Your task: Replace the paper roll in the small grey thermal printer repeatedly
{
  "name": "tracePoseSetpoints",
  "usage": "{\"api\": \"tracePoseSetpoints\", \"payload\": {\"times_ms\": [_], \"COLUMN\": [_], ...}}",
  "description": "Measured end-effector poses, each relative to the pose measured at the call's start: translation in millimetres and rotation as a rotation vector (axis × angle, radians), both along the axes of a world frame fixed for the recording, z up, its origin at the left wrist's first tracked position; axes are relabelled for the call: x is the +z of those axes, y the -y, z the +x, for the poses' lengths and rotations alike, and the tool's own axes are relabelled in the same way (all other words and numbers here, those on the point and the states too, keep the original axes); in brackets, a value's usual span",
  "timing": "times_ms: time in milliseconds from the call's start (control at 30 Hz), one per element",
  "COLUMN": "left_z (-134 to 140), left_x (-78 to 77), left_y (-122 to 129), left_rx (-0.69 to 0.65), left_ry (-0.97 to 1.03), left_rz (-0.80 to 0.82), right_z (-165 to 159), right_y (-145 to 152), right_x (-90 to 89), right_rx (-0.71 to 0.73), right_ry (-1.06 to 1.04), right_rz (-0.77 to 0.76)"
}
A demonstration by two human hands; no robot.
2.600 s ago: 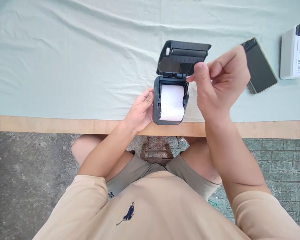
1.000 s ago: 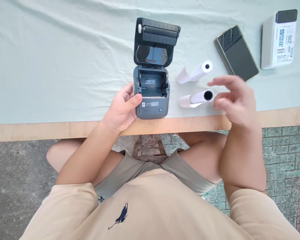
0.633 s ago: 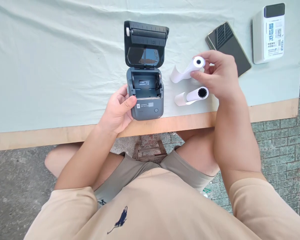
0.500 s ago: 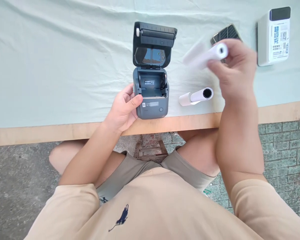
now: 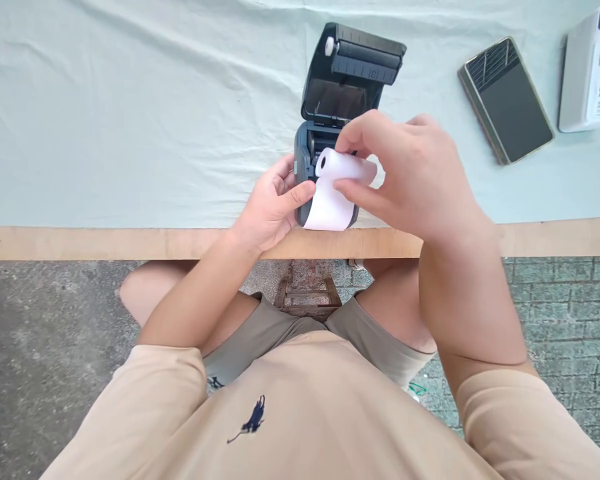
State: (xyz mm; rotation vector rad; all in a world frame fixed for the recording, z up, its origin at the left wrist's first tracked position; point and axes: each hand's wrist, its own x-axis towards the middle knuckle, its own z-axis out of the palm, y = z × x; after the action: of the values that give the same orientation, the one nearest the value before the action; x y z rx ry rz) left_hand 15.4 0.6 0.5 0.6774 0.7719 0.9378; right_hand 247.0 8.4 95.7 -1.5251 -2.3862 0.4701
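Worktop [image 5: 80, 243] widest thing here: bare wooden strip along the near edge, pale green cloth [image 5: 130, 120] creased over the rest. Dark printer [image 5: 303, 147] at that edge, near the middle, its lid [image 5: 343, 100] tipped up and back; whether its base rests on the cloth, cannot tell. White box [image 5: 577, 80] far right, cut by the frame. Phone [image 5: 511, 103] lies askew just left of the box, face up, apart from the printer.

Left hand [image 5: 275, 207] grasps the printer's left side — thumb over the rim. Right hand [image 5: 420, 177], fingers pinching the paper roll [image 5: 349, 167] — roll over the printer's bay, hollow end to the left, loose paper [image 5: 326, 210] hanging down across the printer's front.
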Motion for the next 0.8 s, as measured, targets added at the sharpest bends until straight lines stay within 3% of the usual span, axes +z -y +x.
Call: {"api": "tracePoseSetpoints", "payload": {"times_ms": [167,800], "left_z": [-3.9,-2.8], "left_x": [-7.2,-1.6], "left_y": [0.3,2.2], "left_rx": [-0.027,-0.044], "left_ry": [-0.042,-0.072], "left_rz": [-0.001,-0.001], "right_z": [-6.9,-2.5], "right_y": [-10.8,-10.5], "right_x": [-7.3,-16.1], "right_rx": [-0.003,-0.021], "right_ry": [0.15,0.088], "right_rz": [0.07,0.091]}}
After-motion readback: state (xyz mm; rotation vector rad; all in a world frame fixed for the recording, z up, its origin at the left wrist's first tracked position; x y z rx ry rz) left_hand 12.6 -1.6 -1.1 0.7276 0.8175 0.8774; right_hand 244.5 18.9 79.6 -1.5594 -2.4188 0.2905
